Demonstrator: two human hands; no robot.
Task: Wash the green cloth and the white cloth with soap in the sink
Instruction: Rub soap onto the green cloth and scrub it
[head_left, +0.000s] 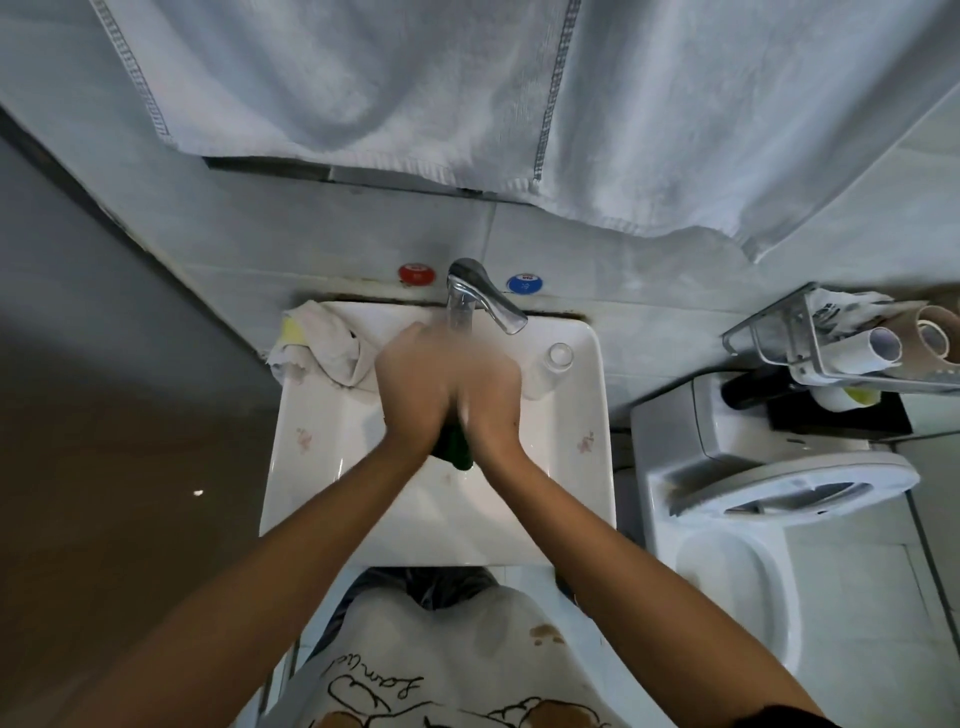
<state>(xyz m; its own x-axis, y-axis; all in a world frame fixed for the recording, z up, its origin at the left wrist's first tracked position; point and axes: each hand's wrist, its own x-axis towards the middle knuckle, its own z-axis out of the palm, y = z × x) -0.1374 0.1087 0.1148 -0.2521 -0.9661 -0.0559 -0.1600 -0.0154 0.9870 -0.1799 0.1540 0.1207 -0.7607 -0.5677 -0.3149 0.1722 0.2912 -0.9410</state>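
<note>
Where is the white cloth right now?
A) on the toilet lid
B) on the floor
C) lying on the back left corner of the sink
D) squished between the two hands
C: the white cloth lies bunched on the back left corner of the sink, while the left hand and right hand squeeze the green cloth between them.

Glossy white ceramic sink (311, 488), smooth. Polished chrome metal tap (485, 299). Crumpled white cloth (332, 345), soft, matt. Dark green cloth (454, 447), wet-looking. Hanging white terry towel (363, 88), rough-looped.
</note>
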